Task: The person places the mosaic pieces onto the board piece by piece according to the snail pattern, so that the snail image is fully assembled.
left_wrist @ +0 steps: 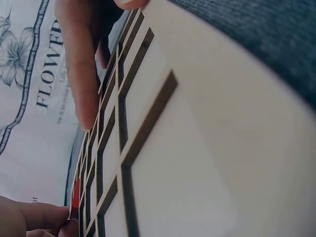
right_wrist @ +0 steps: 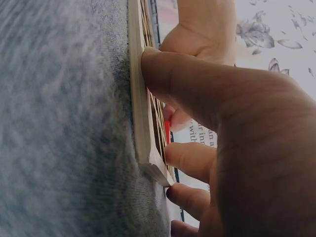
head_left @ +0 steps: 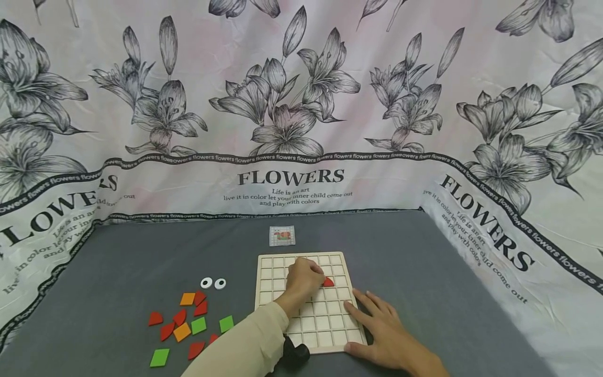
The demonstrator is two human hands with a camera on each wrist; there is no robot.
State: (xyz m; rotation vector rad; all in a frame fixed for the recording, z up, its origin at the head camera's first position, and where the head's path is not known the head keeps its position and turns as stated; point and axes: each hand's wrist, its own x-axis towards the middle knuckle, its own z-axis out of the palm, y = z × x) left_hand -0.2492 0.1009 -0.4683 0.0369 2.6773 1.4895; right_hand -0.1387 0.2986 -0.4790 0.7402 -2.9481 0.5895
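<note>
At lower centre of the frame, the left hand (head_left: 305, 277) pinches the red piece (head_left: 328, 282), which projects rightward from its grip over the grid board (head_left: 322, 323) (long axis partly hidden); the right hand (head_left: 386, 335), farther off, rests spread at the board's right edge.

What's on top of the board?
On or over the board: one red piece, apparently pinched by the left hand, with the right hand on the edge. No other piece shows there. What lies under the left hand and sleeve is covered.
</note>
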